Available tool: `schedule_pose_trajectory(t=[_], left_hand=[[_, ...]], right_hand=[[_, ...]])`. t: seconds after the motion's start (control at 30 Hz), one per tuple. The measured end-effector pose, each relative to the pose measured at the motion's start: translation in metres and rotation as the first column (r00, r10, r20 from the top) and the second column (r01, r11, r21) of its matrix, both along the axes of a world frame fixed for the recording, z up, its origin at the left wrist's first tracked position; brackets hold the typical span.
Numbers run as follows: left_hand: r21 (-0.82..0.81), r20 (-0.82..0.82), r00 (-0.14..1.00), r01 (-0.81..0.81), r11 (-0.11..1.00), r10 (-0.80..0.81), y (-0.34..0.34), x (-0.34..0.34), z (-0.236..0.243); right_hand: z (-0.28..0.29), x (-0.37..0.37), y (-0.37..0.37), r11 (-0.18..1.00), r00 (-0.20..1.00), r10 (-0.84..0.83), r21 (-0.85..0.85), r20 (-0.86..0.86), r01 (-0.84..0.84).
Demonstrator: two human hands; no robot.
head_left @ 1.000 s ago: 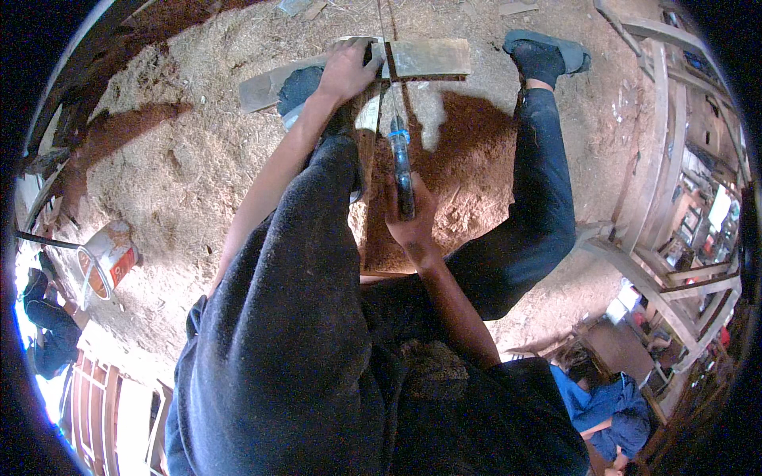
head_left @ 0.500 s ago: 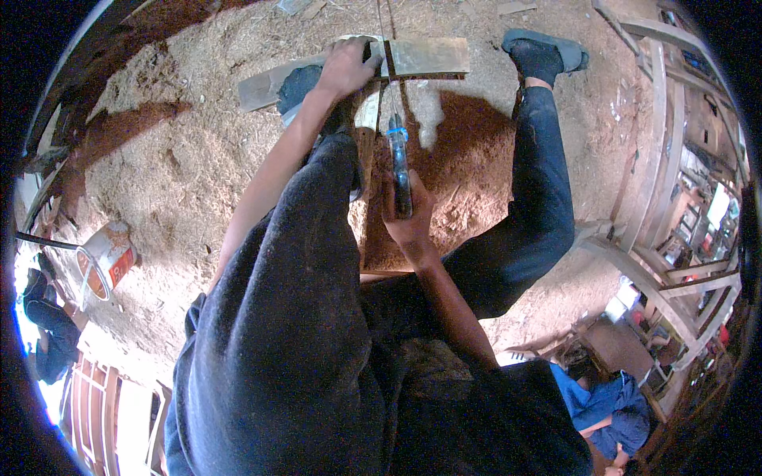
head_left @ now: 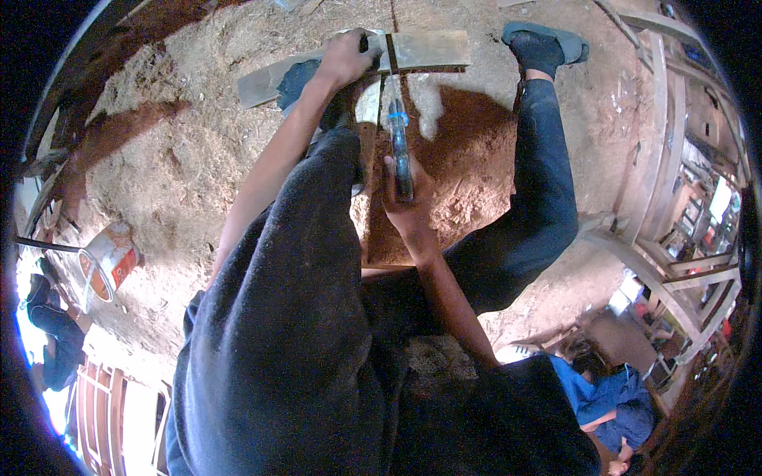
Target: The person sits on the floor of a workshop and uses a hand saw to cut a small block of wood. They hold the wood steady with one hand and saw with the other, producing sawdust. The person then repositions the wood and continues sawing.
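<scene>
A plank [head_left: 432,49] lies crosswise at the top of the view, over a narrower length of timber [head_left: 367,159] that runs toward me. My left hand [head_left: 347,62] grips the plank's near side just left of the saw blade, its fingers curled. Beside that hand my left foot, in a dark shoe [head_left: 296,81], presses on the plank. In my right hand [head_left: 411,198] is the handle of a handsaw [head_left: 401,159] with a blue band near its front. The thin blade reaches away from me across the plank, blurred at its far part.
Sawdust and shavings cover the ground [head_left: 182,174]. My right foot in a grey sandal [head_left: 567,44] stands at the far right. A white and orange bucket [head_left: 111,260] tilts at left. Wooden frames [head_left: 659,135] line the right side. Another person [head_left: 615,404] sits lower right; one more [head_left: 55,333] is at left.
My right hand and the saw have moved a little away from me along the cut. My left hand keeps its hold on the plank. The view has shifted slightly.
</scene>
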State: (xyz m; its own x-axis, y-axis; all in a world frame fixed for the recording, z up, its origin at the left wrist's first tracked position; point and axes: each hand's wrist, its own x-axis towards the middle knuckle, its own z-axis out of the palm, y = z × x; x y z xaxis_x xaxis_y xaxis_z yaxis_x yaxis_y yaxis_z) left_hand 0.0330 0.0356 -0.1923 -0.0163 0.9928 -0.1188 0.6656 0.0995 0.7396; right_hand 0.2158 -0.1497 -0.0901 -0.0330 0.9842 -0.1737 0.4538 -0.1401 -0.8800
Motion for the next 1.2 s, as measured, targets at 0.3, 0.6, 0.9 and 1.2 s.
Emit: schedule_pose_trajectory(t=[0.3, 0.6, 0.9, 1.2], left_hand=[[0.009, 0.035, 0.998, -0.055, 0.998, 0.055, 0.0, -0.007, -0.022], [0.001, -0.019, 0.999, -0.036, 0.999, 0.036, 0.0, 0.0, -0.01], [-0.003, -0.032, 0.999, 0.009, 1.0, -0.009, 0.004, -0.003, -0.005], [-0.072, 0.033, 0.999, 0.014, 0.997, -0.012, 0.005, -0.004, -0.016]], right_hand=[[-0.008, 0.018, -0.014, 0.994, 0.991, 0.088, 0.066, -0.102, -0.081], [-0.012, 0.039, -0.025, 0.963, 0.99, 0.11, 0.237, 0.084, -0.127], [-0.002, 0.028, -0.026, 0.989, 0.994, 0.087, 0.112, 0.061, -0.094], [-0.014, 0.016, -0.02, 0.996, 0.996, -0.01, 0.089, -0.092, 0.019]])
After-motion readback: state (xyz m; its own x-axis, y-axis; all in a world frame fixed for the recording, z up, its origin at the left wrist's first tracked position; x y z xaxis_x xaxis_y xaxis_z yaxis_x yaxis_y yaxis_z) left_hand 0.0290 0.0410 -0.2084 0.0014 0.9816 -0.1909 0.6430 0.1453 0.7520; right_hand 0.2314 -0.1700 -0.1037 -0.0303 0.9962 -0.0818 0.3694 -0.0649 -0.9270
